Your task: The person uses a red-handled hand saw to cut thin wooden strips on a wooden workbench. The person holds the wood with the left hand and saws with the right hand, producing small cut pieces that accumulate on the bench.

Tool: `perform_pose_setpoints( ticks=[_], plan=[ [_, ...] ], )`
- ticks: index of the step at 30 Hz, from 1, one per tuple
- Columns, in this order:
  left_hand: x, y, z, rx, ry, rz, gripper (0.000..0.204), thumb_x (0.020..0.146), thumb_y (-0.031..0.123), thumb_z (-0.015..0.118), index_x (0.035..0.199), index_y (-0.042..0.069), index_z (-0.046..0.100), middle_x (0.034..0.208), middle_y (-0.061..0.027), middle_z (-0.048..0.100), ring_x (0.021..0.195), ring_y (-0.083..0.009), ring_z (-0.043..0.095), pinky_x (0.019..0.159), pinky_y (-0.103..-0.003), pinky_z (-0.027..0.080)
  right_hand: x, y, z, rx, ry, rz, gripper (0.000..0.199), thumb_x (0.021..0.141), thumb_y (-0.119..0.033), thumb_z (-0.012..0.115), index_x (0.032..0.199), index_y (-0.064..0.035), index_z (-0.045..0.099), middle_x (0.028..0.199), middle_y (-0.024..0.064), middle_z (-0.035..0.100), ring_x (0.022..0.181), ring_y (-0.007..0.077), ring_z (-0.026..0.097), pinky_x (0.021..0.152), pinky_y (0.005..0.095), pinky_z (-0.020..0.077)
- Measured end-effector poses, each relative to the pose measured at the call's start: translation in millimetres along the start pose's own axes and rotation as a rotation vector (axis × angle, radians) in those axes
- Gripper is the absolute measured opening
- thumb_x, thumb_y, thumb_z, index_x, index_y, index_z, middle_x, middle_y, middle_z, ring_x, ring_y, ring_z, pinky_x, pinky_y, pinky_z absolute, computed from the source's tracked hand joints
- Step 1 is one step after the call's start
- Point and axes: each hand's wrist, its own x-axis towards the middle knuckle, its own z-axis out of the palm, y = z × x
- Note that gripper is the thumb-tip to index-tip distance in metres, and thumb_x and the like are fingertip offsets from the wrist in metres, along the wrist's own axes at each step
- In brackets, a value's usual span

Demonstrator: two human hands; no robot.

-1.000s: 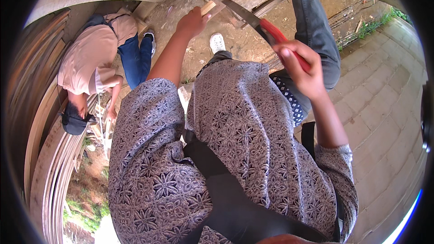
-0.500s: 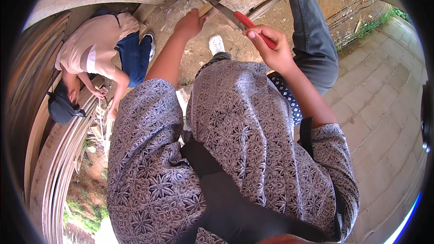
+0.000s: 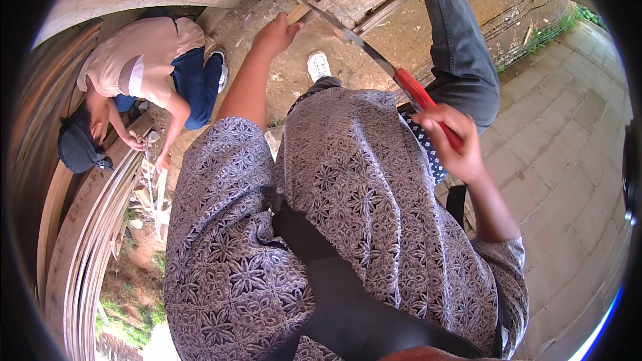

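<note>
Over bare dirt, the right hand [image 3: 449,135] grips a red-handled saw [image 3: 374,60]; the left hand [image 3: 275,32] clasps a wood strip [image 3: 298,13].

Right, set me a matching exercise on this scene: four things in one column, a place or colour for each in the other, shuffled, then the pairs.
Things:
1. saw handle
2. small wood piece
3. white shoe
4. crouching person

Places or colours:
A. on the dirt ground beyond the sawing person's patterned shirt
B. red, gripped in the right hand
C. held down by the left hand on the planks
D. at the left, bent over a stack of long boards

Pairs: 1-B, 2-C, 3-A, 4-D
</note>
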Motion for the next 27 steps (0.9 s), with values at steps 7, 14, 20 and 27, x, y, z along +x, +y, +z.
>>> perform_pose_setpoints(
  ticks=[7,14,20,27],
  plan=[
    [0,6,-6,-0.076,-0.062,-0.055,0.06,0.099,0.058,0.053,0.111,-0.001,0.05,0.097,-0.0286,0.067,0.09,-0.0411,0.068,0.077,-0.049,0.051,-4,-13,-12,0.073,0.076,0.004,0.013,0.098,-0.007,0.062,0.099,0.0012,0.072,0.093,0.0093,0.073,0.085,0.0151,0.068,0.077,0.0279,0.0512],
    [10,8,-9,-0.041,-0.114,0.018,0.064,0.1,0.057,0.053,0.114,-0.006,0.051,0.099,-0.0302,0.067,0.091,-0.0422,0.068,0.078,-0.049,0.051,43,30,29,0.218,0.123,0.065,0.015,0.101,-0.012,0.063,0.103,0.0,0.072,0.091,0.0043,0.07,0.084,0.0075,0.06,0.076,0.0245,0.0482],
    [12,19,-14,-0.011,-0.221,-0.038,0.068,0.101,0.056,0.049,0.119,-0.01,0.048,0.106,-0.0333,0.066,0.097,-0.0434,0.067,0.084,-0.049,0.051,48,32,32,0.162,0.112,0.044,0.017,0.101,-0.014,0.063,0.104,0.0004,0.071,0.094,0.0055,0.071,0.088,0.009,0.062,0.08,0.0253,0.049],
    [16,20,-13,0.001,-0.255,-0.066,0.073,0.102,0.056,0.046,0.128,-0.012,0.042,0.11,-0.0353,0.066,0.101,-0.0431,0.068,0.085,-0.049,0.052,50,27,27,0.154,0.072,0.012,0.018,0.101,-0.015,0.064,0.103,0.0013,0.071,0.095,0.0065,0.072,0.089,0.0095,0.063,0.081,0.0264,0.0503]
  ],
)
